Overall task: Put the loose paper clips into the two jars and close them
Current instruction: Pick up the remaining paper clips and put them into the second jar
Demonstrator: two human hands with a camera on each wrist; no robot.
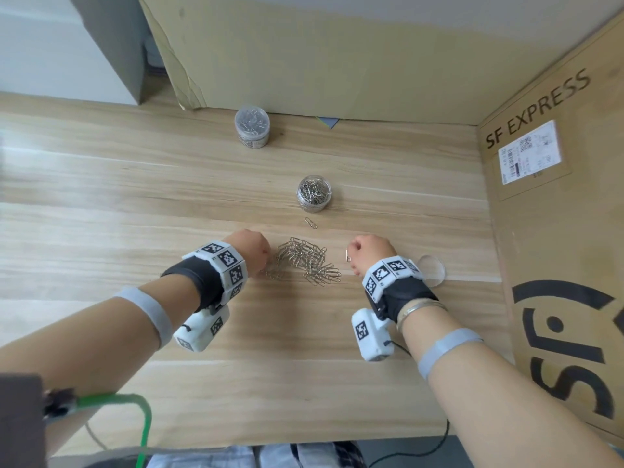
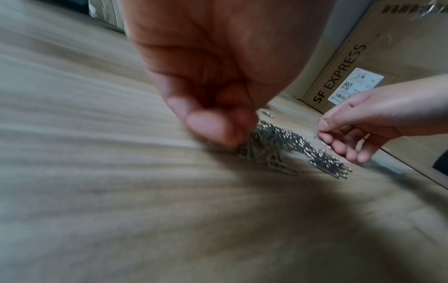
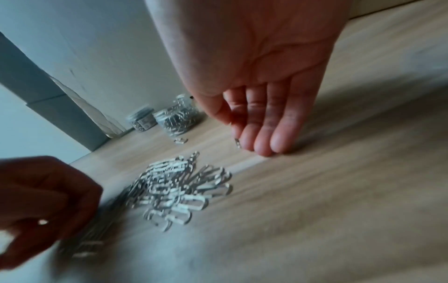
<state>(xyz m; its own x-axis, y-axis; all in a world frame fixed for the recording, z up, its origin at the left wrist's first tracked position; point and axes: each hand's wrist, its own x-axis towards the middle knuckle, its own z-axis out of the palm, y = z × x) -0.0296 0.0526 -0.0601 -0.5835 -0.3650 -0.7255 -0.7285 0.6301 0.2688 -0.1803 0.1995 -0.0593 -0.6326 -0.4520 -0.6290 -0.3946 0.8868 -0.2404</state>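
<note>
A pile of silver paper clips (image 1: 305,263) lies on the wooden table (image 1: 135,184) between my hands. My left hand (image 1: 261,256) is at the pile's left edge; in the left wrist view its fingertips (image 2: 218,132) pinch clips from the pile (image 2: 290,151). My right hand (image 1: 353,255) is just right of the pile and pinches a single paper clip (image 3: 237,142) between thumb and forefinger. A clear jar (image 1: 314,194) full of clips stands uncovered behind the pile. A second jar (image 1: 252,127), which looks capped, stands farther back. One stray clip (image 1: 310,222) lies before the near jar.
A clear round lid (image 1: 432,270) lies on the table right of my right wrist. A big cardboard box (image 1: 557,197) walls the right side and another carton (image 1: 304,55) the back. Bare table lies left and in front.
</note>
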